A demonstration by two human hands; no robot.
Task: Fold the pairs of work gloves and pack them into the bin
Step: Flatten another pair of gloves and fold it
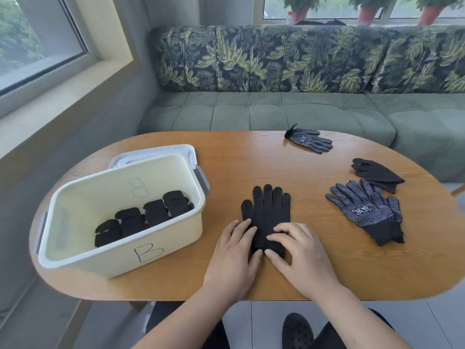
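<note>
Where an oval wooden table [226, 159] stands before a green tufted sofa with leaf-print back cushions [251, 109], a large window [37, 34] lies at 10 o'clock. Terracotta plant pots [367, 15] line the sill at 1 o'clock.

Taking the table as the dial, with the person at 6, a black knit work glove [269, 207] lies flat just below the centre, its fingers spread towards 12. The left hand [231, 260] and the right hand [299, 255] both rest on its cuff end, left fingers nearly straight, right fingers slightly bent. Neither hand visibly grips it, and their thumbs meet at the cuff edge.

At 9 o'clock sits a cream plastic bin marked "B" [120, 263], with a white lid [151, 153] behind it. Four folded black glove bundles [141, 220] lie in a row along its floor.

A dotted navy glove pair [364, 210] lies at 3 o'clock, touching plain black gloves [377, 172] at 2. A single dotted glove [309, 139] rests at 1, well apart. Nothing lies between the hands and the bin.
</note>
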